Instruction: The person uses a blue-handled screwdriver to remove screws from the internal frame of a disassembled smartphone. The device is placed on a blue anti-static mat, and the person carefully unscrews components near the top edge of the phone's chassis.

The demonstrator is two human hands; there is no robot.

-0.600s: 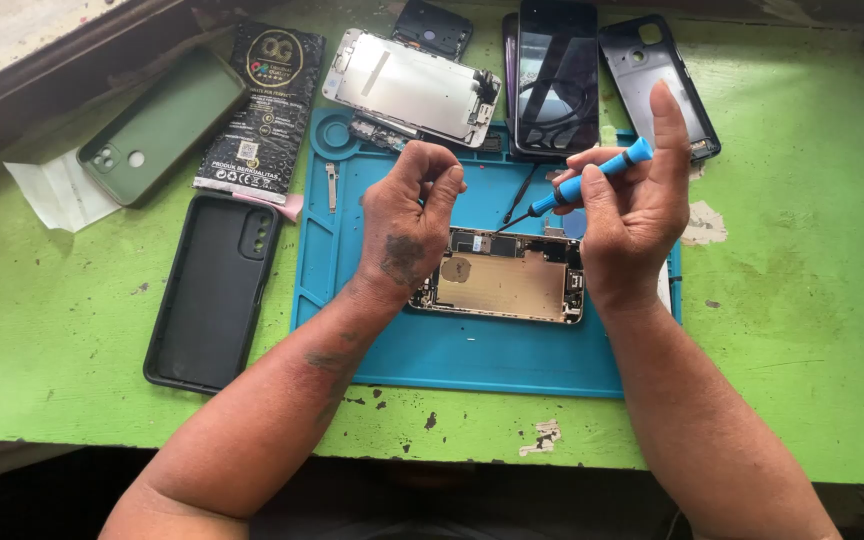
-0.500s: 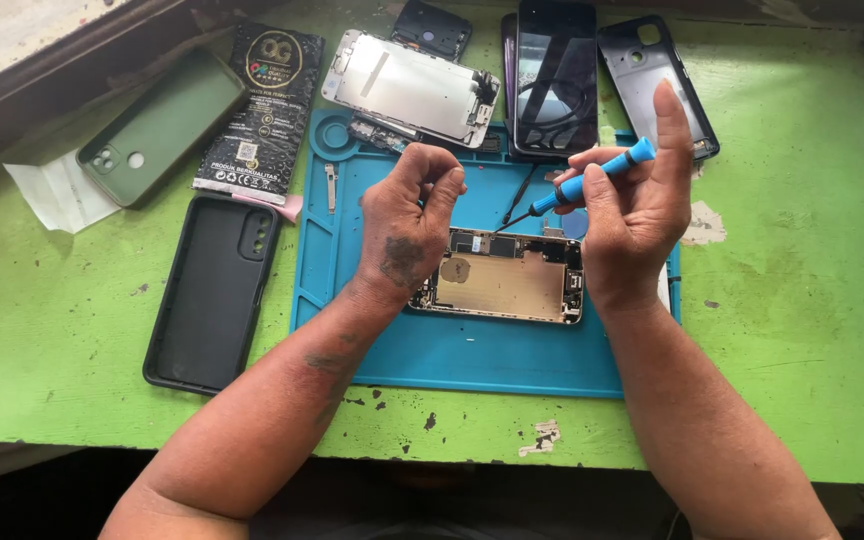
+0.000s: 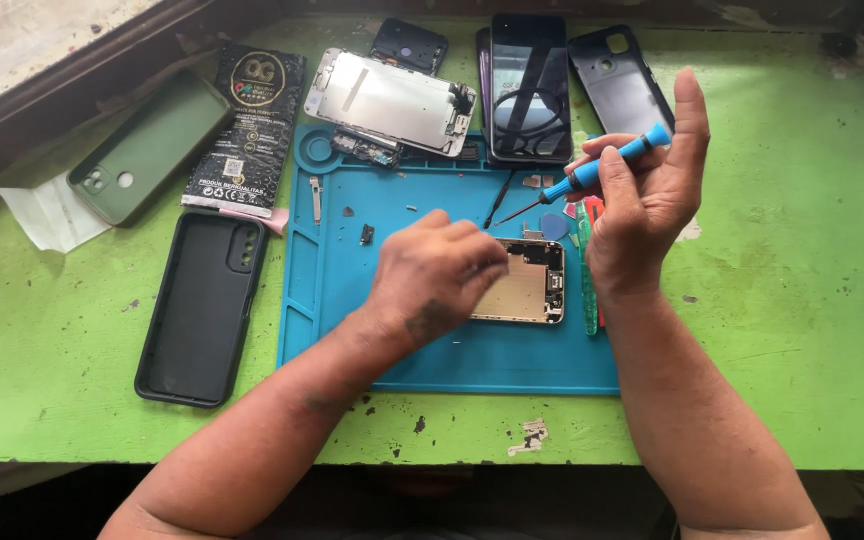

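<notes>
Bare green table (image 3: 802, 300) right of the blue mat (image 3: 302, 290) lies open; phone cases (image 3: 200, 305) crowd the left — screens (image 3: 530, 85) behind.

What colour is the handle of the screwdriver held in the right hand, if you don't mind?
Light blue; the screwdriver shows best in the head view, held in the right hand.

- The left hand (image 3: 439, 272) lies palm down, knuckles up, its fingers (image 3: 480, 250) curled and pointing right; the forearm runs back to the lower left.
- The right hand (image 3: 642, 195) is raised, thumb straight up, its fingers (image 3: 607, 160) bent inward in a pinch; the forearm slants to the lower right.
</notes>
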